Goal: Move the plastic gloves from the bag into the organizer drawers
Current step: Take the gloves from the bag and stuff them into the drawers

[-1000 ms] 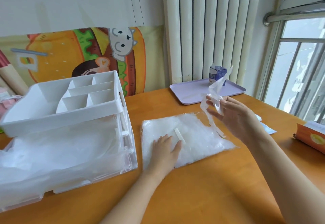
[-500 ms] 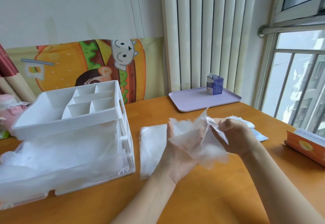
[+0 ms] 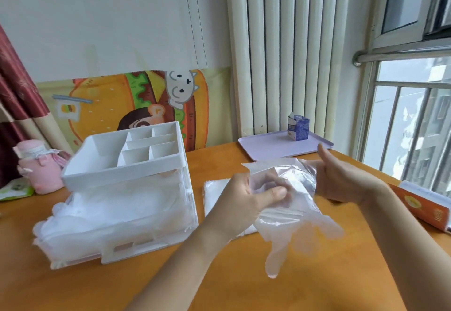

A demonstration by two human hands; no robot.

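Head view: wooden table (image 3: 317,286) under both hands. White organizer (image 3: 127,188), drawer pulled out and full of clear plastic, sits left of left hand (image 3: 246,203). Bag (image 3: 216,196) lies flat behind that hand. Glove (image 3: 290,213) hangs between hands, fingers down; left hand pinches it, right hand (image 3: 341,179) grips the cuff edge.

Both forearms reach in from the near edge, bare, and meet near the middle. The left hand (image 3: 246,199) is turned palm-in, thumb pressed against curled fingers, pinching the left edge of a clear plastic glove (image 3: 292,213). The right hand (image 3: 341,179), slightly farther and higher, grips the glove's right edge, its thumb sticking upward and wrist bent.
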